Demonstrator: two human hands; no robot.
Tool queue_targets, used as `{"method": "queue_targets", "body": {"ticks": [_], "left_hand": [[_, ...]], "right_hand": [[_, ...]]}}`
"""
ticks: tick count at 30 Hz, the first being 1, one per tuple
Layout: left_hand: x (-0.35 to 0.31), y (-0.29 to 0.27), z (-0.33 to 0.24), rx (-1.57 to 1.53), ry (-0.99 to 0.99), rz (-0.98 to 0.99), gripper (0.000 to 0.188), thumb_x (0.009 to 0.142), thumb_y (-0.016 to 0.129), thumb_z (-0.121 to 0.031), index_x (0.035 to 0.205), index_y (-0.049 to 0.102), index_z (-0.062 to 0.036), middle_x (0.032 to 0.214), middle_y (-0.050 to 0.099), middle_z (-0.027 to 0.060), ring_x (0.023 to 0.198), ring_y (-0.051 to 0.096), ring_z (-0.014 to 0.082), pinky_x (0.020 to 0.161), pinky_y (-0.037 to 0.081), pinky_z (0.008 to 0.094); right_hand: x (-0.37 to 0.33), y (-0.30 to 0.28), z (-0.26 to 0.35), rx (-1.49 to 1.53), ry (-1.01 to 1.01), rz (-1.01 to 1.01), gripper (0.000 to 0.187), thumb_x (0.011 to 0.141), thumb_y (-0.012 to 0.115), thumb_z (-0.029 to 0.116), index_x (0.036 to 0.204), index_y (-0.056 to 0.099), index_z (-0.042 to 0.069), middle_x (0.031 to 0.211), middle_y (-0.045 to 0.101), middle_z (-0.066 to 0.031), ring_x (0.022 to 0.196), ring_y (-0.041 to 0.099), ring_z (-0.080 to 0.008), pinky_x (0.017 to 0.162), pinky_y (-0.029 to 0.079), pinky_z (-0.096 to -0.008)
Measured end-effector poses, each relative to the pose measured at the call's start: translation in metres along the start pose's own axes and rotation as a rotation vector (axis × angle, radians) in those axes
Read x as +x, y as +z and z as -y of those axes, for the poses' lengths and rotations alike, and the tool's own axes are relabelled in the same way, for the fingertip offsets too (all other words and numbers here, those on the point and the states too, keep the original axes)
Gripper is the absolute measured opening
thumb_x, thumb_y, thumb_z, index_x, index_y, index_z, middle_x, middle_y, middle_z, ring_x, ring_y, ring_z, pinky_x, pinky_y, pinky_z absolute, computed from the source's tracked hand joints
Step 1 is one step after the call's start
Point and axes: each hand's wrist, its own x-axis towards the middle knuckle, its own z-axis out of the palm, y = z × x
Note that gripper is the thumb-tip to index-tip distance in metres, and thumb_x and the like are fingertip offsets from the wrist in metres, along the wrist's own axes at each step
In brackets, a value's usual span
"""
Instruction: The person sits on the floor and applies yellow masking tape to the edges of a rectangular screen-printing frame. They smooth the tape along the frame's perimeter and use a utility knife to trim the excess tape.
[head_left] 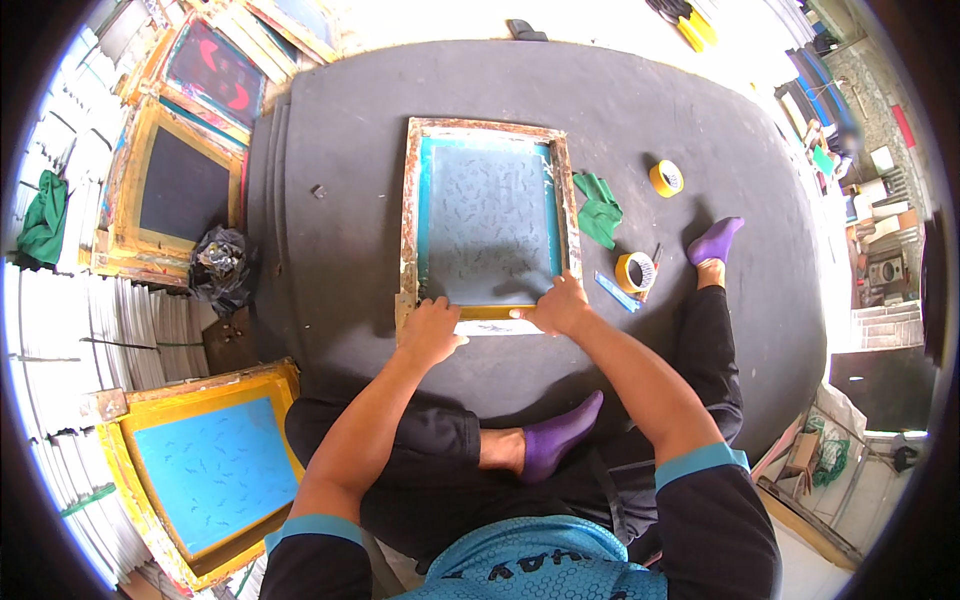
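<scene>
A screen-printing frame (409, 200) with worn, paint-stained wooden sides lies on the dark mat in front of me. Its bluish mesh (487, 225) carries many small dark marks. Along the near side runs a yellow strip (485, 313), and a white sheet with a dark print (495, 327) shows just below it. My left hand (432, 330) is closed on the near edge by the left corner, fingers over the rim. Near the right corner, my right hand (558, 305) grips the same edge, its thumb pointing inward along the yellow strip. The undersides of both hands are hidden.
Right of the frame lie a green cloth (598, 210), two yellow tape rolls (665, 179) and a blue strip-like tool (617, 292). More screen frames (150, 240) lean at the left beside a black plastic bag (222, 268); a yellow-edged one (280, 400) stands near my left knee.
</scene>
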Motion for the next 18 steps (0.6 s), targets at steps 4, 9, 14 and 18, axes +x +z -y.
{"method": "queue_targets", "body": {"ticks": [4, 9, 14, 18], "left_hand": [[0.002, 0.002, 0.001, -0.007, 0.039, -0.025, 0.047, 0.076, 0.088, -0.036, 0.107, 0.072, -0.004, 0.107, 0.067, 0.0138, 0.102, 0.067, 0.0331, 0.09, 0.056, 0.0442], [-0.002, 0.005, 0.018, -0.037, 0.152, -0.005, 0.048, 0.076, 0.087, -0.035, 0.111, 0.073, -0.0052, 0.108, 0.067, 0.0143, 0.11, 0.064, 0.0337, 0.094, 0.054, 0.0458], [0.006, -0.029, 0.019, -0.145, 0.127, -0.413, 0.039, 0.081, 0.085, -0.025, 0.114, 0.07, -0.0077, 0.118, 0.063, 0.0137, 0.115, 0.058, 0.0347, 0.099, 0.049, 0.0478], [0.005, -0.034, 0.031, -0.024, -0.138, -0.619, 0.053, 0.086, 0.08, -0.02, 0.135, 0.061, -0.0093, 0.127, 0.059, 0.0167, 0.117, 0.057, 0.0386, 0.101, 0.047, 0.0497]], "right_hand": [[0.01, 0.021, -0.024, -0.027, -0.023, -0.18, 0.097, 0.103, 0.01, 0.076, 0.103, 0.085, 0.014, 0.116, 0.076, -0.009, 0.141, 0.047, -0.0289, 0.129, 0.005, -0.054], [0.012, 0.035, -0.046, 0.148, 0.038, -0.529, 0.055, 0.104, 0.045, 0.053, 0.102, 0.084, 0.013, 0.113, 0.076, -0.0092, 0.133, 0.053, -0.0306, 0.125, 0.022, -0.0569], [0.023, 0.057, -0.049, 0.196, 0.046, -0.542, 0.019, 0.086, 0.069, 0.022, 0.095, 0.082, 0.011, 0.106, 0.076, -0.0099, 0.124, 0.059, -0.0297, 0.119, 0.035, -0.0538], [0.025, 0.047, -0.048, -0.132, -0.168, -0.457, 0.017, 0.085, 0.067, 0.016, 0.089, 0.082, 0.008, 0.097, 0.078, -0.0101, 0.126, 0.06, -0.0287, 0.127, 0.025, -0.0544]]}}
